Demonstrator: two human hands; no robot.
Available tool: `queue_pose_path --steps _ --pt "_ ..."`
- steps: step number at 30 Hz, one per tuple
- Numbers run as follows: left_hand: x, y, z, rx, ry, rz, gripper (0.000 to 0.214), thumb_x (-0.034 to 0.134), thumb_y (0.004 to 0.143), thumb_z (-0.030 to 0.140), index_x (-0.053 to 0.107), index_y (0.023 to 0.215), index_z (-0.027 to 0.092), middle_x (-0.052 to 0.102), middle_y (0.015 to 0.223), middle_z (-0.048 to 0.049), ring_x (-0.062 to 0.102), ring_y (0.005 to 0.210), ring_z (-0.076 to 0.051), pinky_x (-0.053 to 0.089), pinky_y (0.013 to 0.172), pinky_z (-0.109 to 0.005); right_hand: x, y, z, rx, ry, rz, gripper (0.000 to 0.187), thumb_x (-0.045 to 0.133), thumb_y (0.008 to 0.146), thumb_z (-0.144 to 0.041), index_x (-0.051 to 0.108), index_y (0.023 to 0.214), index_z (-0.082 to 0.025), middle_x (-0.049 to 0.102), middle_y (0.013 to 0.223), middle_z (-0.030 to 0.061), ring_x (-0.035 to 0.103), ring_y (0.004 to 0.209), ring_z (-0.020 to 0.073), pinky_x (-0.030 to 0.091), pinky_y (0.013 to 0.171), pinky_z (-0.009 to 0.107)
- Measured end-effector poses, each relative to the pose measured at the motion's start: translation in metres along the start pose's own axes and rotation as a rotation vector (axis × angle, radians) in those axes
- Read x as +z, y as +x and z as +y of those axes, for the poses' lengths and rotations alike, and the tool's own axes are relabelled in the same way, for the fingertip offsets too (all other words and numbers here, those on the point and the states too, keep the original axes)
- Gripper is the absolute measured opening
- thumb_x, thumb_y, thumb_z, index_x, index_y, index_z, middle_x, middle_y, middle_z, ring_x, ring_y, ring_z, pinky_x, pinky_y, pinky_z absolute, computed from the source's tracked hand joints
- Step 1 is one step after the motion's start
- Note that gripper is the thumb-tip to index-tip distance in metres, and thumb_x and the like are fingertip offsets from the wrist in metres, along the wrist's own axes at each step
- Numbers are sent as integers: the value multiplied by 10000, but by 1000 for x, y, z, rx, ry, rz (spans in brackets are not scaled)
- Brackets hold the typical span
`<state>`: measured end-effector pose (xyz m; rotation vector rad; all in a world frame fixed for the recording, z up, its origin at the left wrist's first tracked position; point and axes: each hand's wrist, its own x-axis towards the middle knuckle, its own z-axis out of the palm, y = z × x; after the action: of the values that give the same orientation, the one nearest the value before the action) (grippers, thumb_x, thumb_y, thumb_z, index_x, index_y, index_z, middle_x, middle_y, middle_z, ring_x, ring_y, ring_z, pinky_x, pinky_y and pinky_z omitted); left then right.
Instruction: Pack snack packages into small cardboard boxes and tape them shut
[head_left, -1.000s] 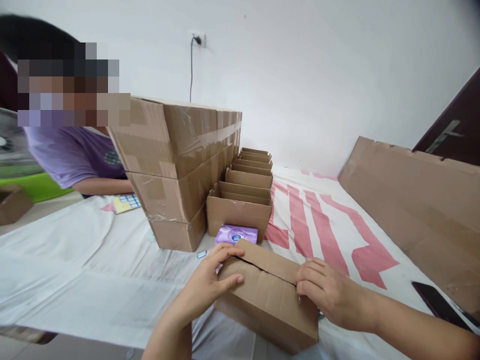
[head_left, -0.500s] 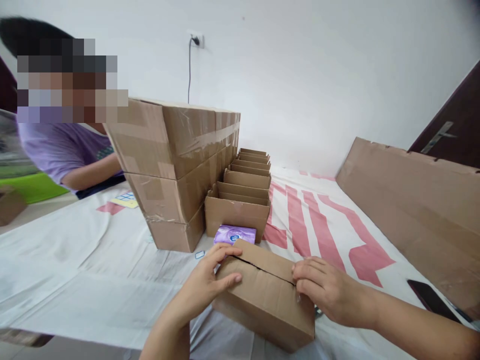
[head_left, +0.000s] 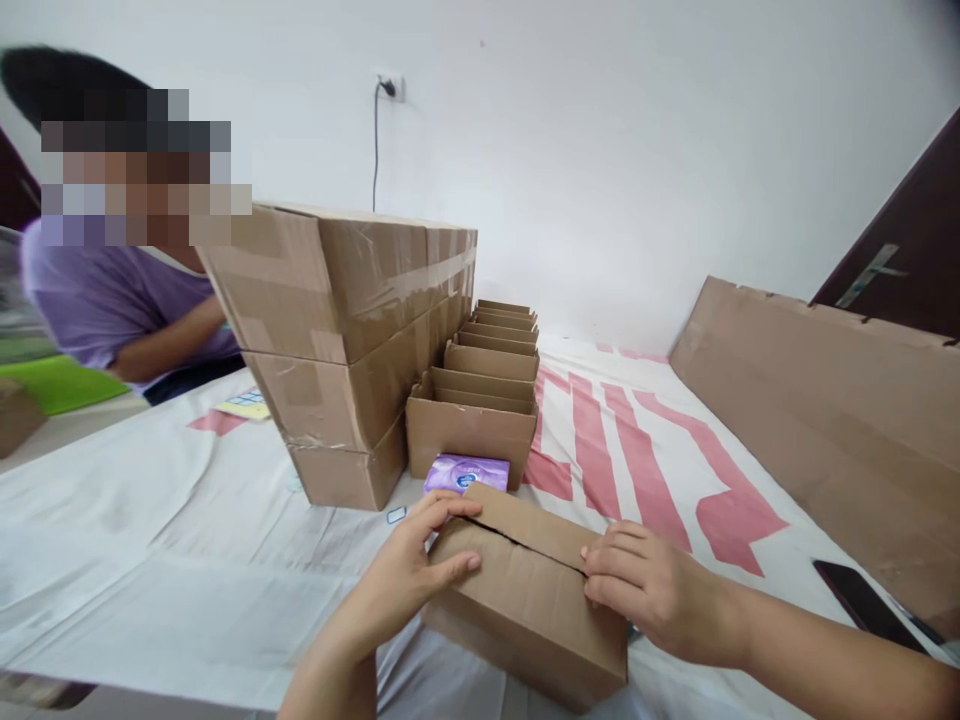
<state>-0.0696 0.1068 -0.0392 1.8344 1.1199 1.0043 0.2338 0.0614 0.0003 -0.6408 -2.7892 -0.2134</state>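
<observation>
A small brown cardboard box (head_left: 525,590) lies in front of me on the white cloth, its two top flaps meeting along a seam. My left hand (head_left: 416,570) grips the box's left end, thumb on the top flap and fingers curled over the far edge. My right hand (head_left: 649,590) presses on the right end, fingers bent over the flaps. Just behind the box lies a purple packet (head_left: 466,472).
A stack of three taped cartons (head_left: 352,340) stands behind, with a row of open small boxes (head_left: 480,400) beside it. A flat cardboard sheet (head_left: 825,410) leans at the right. A dark phone (head_left: 862,605) lies near it. A person in a purple shirt (head_left: 112,300) sits at the left.
Both hands stay on the box, which has barely shifted. The person at the left has leaned further left, and their arm has drawn back from the coloured card.
</observation>
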Motion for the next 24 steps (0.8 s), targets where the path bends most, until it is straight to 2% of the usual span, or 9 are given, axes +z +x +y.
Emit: queue_pose_path --steps 6,8,11,14,16,18,21,24 --pt "0 -2 -4 5 12 17 327 696 731 304 688 1057 279 644 1142 -59 589 1110 -265 479 956 -394 -8 -1 -7 109 108 153 215 373 869 -33 509 913 -193 617 816 64 550 751 179 487 683 323" --pt "0 -1 -6 16 22 19 334 702 728 309 688 1060 280 648 1152 -61 590 1117 -268 483 957 -396 -16 -8 -6 222 213 184 177 378 883 -72 491 927 -202 590 811 55 542 737 172 483 659 304" --pt "0 0 -10 33 50 14 344 690 743 349 676 1082 288 645 1188 -60 579 1156 -275 476 980 -404 -24 -31 1 514 355 178 110 404 923 -161 501 929 -212 585 834 38 552 745 155 478 664 281" --pt "-1 2 -18 46 95 13 382 677 751 440 656 1106 300 636 1218 -55 566 1183 -290 460 1008 -427 -24 -70 11 904 485 117 64 495 891 -255 528 862 -208 574 772 5 543 709 144 459 639 270" --pt "-1 4 -23 50 118 13 428 675 741 503 641 1121 310 636 1221 -50 568 1181 -301 457 1013 -437 -18 -102 14 1157 600 38 55 533 838 -250 526 813 -201 553 717 -22 540 672 129 455 630 259" --pt "-1 6 -26 46 134 12 457 672 730 545 632 1126 319 637 1223 -44 569 1179 -310 455 1016 -444 -10 -135 12 1353 682 -56 35 546 784 -206 516 768 -195 521 642 -49 532 605 109 449 594 240" --pt "-2 6 -23 29 154 7 459 667 715 573 636 1105 333 636 1224 -30 565 1182 -324 441 1034 -465 4 -176 -2 1524 716 -194 89 553 698 -126 496 719 -191 496 540 -80 505 484 86 419 500 212" --pt "-3 6 -18 11 163 3 442 658 709 579 638 1088 353 639 1213 -11 568 1172 -324 426 1050 -482 18 -200 -18 1639 720 -316 203 547 631 -70 480 770 -202 522 502 -99 514 428 88 389 438 193"
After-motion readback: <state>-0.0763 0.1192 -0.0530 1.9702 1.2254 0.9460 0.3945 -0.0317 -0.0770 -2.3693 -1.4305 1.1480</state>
